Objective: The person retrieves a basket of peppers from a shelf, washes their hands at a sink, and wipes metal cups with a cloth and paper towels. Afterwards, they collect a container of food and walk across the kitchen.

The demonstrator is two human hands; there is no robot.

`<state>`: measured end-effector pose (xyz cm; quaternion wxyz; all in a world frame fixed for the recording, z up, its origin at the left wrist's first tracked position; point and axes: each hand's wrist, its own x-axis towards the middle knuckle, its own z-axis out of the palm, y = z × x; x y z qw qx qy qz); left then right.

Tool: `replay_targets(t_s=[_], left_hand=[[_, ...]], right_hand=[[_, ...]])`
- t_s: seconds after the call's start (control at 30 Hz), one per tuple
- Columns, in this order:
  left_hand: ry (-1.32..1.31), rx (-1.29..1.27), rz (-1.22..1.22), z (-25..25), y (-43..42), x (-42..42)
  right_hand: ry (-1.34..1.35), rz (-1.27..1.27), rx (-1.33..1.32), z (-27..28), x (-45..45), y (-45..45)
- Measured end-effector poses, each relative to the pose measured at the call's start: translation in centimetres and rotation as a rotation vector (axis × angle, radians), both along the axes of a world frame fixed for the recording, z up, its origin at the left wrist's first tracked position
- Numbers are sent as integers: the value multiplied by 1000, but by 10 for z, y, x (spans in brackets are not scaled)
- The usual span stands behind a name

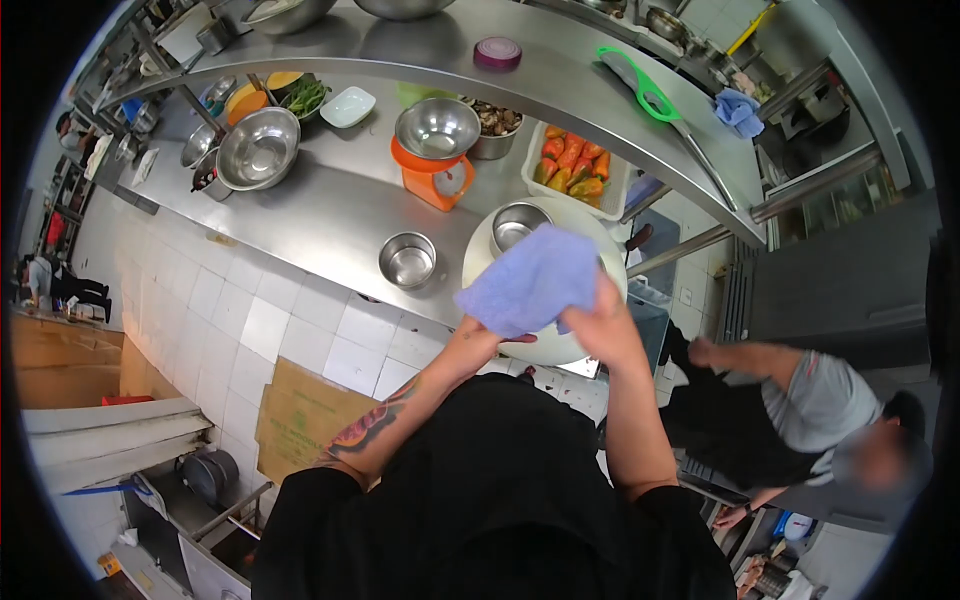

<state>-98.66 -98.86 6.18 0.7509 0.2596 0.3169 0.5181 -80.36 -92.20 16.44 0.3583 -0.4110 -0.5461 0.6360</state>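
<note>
A lavender cloth (530, 280) is spread between my two hands over the round white board (590, 225). My left hand (488, 336) holds it from below at the lower left, with most of the fingers hidden under the fabric. My right hand (597, 318), a little blurred, grips the cloth's right side. Just beyond the cloth, a small steel bowl (518, 222) stands on the board, partly covered from view. Another small steel bowl (408, 260) rests on the steel counter, left of the board.
An orange scale (437, 183) bears a steel bowl (437, 128). Peppers fill a white tub (612, 205) behind the board. Overhead, a shelf (420, 50) carries half a red onion (497, 53) and a green-rimmed strainer (655, 100). A co-worker (820, 400) is at the right.
</note>
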Motion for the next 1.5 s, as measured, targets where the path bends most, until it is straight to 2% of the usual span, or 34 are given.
replay_targets(t_s=[0.07,0.1,0.13,0.17,0.2,0.23,0.27,0.3,0.33,0.4,0.43,0.47,0.5,0.53,0.57,0.63,0.67,0.7,0.73,0.77,0.8,0.83,0.87,0.9,1.0,1.1,1.13,1.2,1.33,1.4,1.5], left_hand=[[-52,-39,21,-6,-6,-22],[-103,-81,41,-9,-11,-34],[-103,-84,34,-3,-17,-45],[-177,-41,54,10,-24,-55],[-250,-1,71,16,-30,-64],[-51,31,130,9,-33,-72],[-49,29,121,-5,-34,-87],[75,42,194,-22,-35,-107],[199,57,263,-31,-36,-129],[218,13,457,-34,-30,-175],[193,26,544,-29,-25,-197],[167,39,636,-24,-17,-220],[214,80,702,-26,-8,-246],[263,119,773,-28,-1,-266],[265,112,787,-26,5,-274],[689,-213,800,-22,9,-288],[690,-215,810,-52,5,-301],[1240,-34,803,-107,2,-317],[1784,163,747,-140,-3,-323],[1824,326,841,-133,-2,-297],[1595,410,715,-125,-4,-274],[1723,377,606,-117,-6,-240],[1608,442,513,-108,-8,-214],[1647,478,410,-105,-11,-195],[1538,97,239,-106,-6,-171],[1712,159,354,-124,-8,-191],[1722,144,355,-123,-11,-198],[1607,-7,446,-121,-19,-213],[1639,72,534,-128,-27,-255],[1630,67,527,-132,-26,-267],[1624,174,574,-140,-25,-282]], right_hand=[[-445,300,725,-6,-21,-7],[-445,297,719,-16,-31,-18],[-558,335,659,-31,-42,-32],[-670,370,596,-42,-53,-43],[-672,359,591,-49,-65,-51],[-613,470,569,-54,-77,-59],[-551,581,547,-57,-85,-63],[-314,553,461,-57,-92,-59],[-313,538,460,-53,-93,-54],[-268,420,224,-42,-83,-40],[-282,189,292,-51,-76,-31],[-513,67,372,-46,-63,-17],[-706,-131,679,-57,-53,-2],[-990,-170,817,-52,-43,7],[-1251,-97,613,-41,-41,11],[-1264,-1,533,-59,-33,28],[-1281,75,445,-74,-32,35],[-1230,52,455,-90,-32,39],[-1229,60,461,-107,-32,42],[-1219,41,510,-119,-35,47],[-1205,28,561,-129,-37,51],[-1072,-52,613,-129,-43,53],[-1060,-25,626,-124,-52,56],[-991,9,606,-111,-63,59],[-780,70,462,-83,-101,63],[-451,78,379,-102,-137,69],[-285,46,256,-108,-154,69],[-146,61,114,-114,-173,64],[-120,50,127,-118,-192,48],[-287,9,275,-114,-196,40],[-449,-29,317,-114,-204,34]])
